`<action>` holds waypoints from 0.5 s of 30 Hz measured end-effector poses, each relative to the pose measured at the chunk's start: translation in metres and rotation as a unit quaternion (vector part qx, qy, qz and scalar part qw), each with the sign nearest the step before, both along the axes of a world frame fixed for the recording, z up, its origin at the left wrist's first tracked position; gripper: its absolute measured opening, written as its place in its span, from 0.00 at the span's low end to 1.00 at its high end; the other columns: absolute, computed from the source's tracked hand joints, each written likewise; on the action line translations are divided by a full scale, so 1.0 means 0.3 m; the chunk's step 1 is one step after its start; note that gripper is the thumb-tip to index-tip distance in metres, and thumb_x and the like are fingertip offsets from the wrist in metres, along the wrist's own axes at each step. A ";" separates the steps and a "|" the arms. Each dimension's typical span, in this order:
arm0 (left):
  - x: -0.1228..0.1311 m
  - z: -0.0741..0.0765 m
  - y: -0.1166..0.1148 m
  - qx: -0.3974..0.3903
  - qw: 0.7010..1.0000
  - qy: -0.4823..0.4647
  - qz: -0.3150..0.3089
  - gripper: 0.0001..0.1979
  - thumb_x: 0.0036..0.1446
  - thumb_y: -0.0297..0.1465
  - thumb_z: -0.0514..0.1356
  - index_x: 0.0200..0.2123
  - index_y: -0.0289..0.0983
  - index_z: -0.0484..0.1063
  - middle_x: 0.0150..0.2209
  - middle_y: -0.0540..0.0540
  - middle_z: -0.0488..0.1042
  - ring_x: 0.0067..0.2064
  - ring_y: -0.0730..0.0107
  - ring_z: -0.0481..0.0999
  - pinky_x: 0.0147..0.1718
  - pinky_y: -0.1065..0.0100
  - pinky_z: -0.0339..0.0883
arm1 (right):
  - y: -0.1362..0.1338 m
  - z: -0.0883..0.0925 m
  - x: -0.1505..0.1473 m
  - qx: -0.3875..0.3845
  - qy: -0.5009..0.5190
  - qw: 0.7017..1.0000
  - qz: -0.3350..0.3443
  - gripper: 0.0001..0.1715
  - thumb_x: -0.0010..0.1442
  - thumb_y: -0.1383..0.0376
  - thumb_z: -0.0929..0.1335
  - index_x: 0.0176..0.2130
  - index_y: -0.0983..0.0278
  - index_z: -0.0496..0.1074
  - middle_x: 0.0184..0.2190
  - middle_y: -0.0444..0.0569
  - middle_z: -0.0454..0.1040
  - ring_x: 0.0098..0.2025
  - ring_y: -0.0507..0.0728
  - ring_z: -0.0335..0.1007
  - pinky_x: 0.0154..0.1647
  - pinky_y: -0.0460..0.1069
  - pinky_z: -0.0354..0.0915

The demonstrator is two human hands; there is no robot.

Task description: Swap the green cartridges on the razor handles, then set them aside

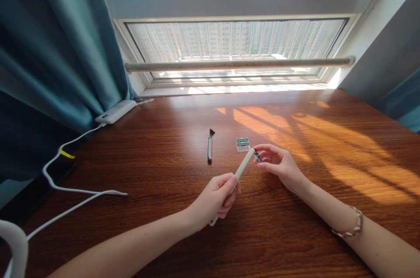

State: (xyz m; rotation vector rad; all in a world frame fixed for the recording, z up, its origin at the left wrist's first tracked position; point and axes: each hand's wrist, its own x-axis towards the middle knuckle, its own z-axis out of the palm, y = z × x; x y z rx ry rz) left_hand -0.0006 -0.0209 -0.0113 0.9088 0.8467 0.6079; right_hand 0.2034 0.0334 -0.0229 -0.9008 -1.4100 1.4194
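My left hand (219,195) is closed round a long white razor handle (244,167), which slants up to the right. At its upper end sits a dark razor blade head (258,156), pinched between the thumb and fingers of my right hand (278,165). The head touches or nearly touches the handle's tip; whether they are joined I cannot tell. Just beyond, a clear plastic case (243,148) with green-striped blade cartridges lies on the table. Left of the case rests a second razor (210,146), grey and black, its head pointing away from me.
A brown wooden table (164,151) reaches to the window, where a horizontal rail (236,65) crosses. At the left edge lies a white power bank (116,112) with a white cable (74,189) looping toward me. Blue curtains (62,41) hang on the left.
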 end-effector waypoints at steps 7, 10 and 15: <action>-0.001 -0.004 -0.002 -0.001 1.000 -0.005 0.002 0.15 0.57 0.43 0.48 0.28 0.37 0.60 0.13 0.59 0.51 0.13 0.85 0.43 0.09 0.80 0.37 | -0.001 -0.002 0.001 -0.014 0.013 1.000 0.010 0.21 0.47 0.68 0.71 0.44 0.60 0.69 0.33 0.46 0.75 0.36 0.54 0.69 0.38 0.50 0.63; -0.001 -0.006 0.000 0.003 1.000 0.002 0.004 0.16 0.57 0.43 0.48 0.27 0.37 0.59 0.13 0.59 0.51 0.13 0.85 0.43 0.09 0.80 0.37 | 0.000 -0.003 0.001 -0.017 0.016 1.000 0.008 0.21 0.48 0.67 0.71 0.44 0.60 0.69 0.32 0.47 0.75 0.35 0.54 0.69 0.39 0.51 0.63; -0.002 -0.004 0.001 0.007 1.000 0.013 0.001 0.16 0.57 0.43 0.48 0.27 0.37 0.59 0.14 0.59 0.51 0.13 0.85 0.44 0.10 0.80 0.38 | -0.002 -0.003 -0.001 -0.015 0.031 0.999 -0.004 0.22 0.47 0.68 0.71 0.44 0.59 0.69 0.36 0.46 0.73 0.34 0.52 0.68 0.39 0.49 0.63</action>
